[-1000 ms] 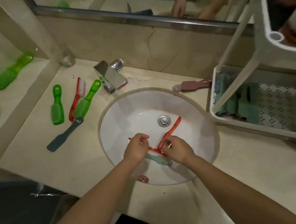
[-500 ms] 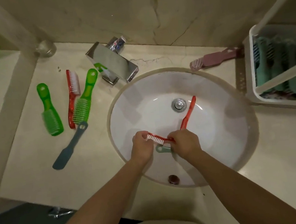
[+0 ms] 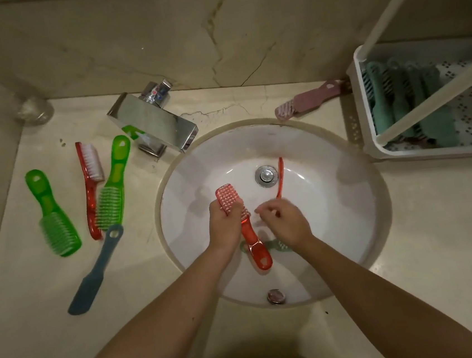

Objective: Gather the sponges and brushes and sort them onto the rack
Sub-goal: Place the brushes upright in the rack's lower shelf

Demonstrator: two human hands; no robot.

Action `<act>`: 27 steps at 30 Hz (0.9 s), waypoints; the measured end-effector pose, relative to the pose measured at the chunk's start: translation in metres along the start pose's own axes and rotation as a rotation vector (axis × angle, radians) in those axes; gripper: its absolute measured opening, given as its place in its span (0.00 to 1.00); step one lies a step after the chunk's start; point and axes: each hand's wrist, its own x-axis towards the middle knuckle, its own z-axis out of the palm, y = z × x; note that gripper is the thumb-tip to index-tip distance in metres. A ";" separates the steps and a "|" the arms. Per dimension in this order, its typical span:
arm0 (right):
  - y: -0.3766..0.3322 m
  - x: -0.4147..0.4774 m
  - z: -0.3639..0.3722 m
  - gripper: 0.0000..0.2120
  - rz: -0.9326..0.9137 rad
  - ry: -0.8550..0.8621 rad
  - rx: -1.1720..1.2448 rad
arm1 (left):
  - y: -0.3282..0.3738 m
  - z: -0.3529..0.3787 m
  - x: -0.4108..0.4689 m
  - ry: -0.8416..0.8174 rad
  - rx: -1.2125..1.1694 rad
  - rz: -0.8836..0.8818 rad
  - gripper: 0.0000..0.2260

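Gathering step, frame centre: my left hand point(image 3: 225, 223) grips a red brush point(image 3: 258, 252) over the sink point(image 3: 333, 197); right hand point(image 3: 287, 224) pinches a second red brush point(image 3: 280, 177). Next, I judge: carry both to the rack point(image 3: 430, 153), right edge.

On the counter point(image 3: 425, 246) I count five: two green brushes point(image 3: 55, 218) point(image 3: 112, 186), one red brush point(image 3: 90, 191), one blue brush point(image 3: 93, 275), one pink brush point(image 3: 308, 101). In the sink point(image 3: 333, 197), two red brushes point(image 3: 254, 244) point(image 3: 280, 177) and one teal brush point(image 3: 276, 245). The rack point(image 3: 430, 152) holds several teal ones, number unclear.
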 end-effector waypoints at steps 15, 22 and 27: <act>0.024 0.014 0.008 0.13 0.274 0.100 -0.528 | -0.007 -0.011 -0.011 -0.084 -0.025 -0.016 0.08; 0.018 -0.005 -0.013 0.13 0.154 0.291 -0.027 | 0.001 0.006 -0.026 -0.140 0.120 0.086 0.11; -0.001 -0.025 -0.044 0.08 0.072 0.356 0.401 | 0.016 0.030 -0.043 -0.152 0.120 0.261 0.09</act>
